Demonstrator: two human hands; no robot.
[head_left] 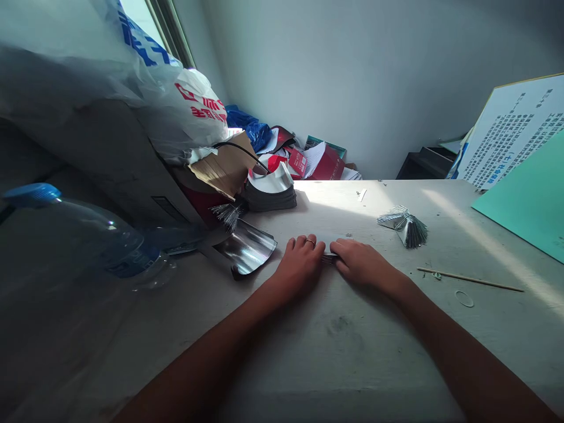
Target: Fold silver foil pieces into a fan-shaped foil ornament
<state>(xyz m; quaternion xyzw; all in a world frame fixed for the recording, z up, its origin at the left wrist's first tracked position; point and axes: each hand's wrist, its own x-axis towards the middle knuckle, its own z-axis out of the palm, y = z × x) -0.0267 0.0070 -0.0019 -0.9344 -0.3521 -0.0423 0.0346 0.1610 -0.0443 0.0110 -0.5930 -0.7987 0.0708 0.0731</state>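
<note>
My left hand [299, 265], with a ring on one finger, and my right hand [360, 262] meet at the middle of the pale table [343, 358]. Between their fingertips lies a narrow folded foil strip [329, 258], mostly hidden by my fingers. To the right, a pleated silver foil fan shape [403, 228] sits apart from my right hand. Left of my left hand lies a curved sheet of shiny foil [245, 247]. A thin wooden stick [469, 279] and a small rubber band [464, 298] lie further right.
A clear plastic bottle [88, 235] with a blue cap lies at the left. Plastic bags [194, 106], cardboard and red packaging [317, 164] are heaped at the back left. A printed white board [513, 132] and a green sheet [524, 197] lean at the right.
</note>
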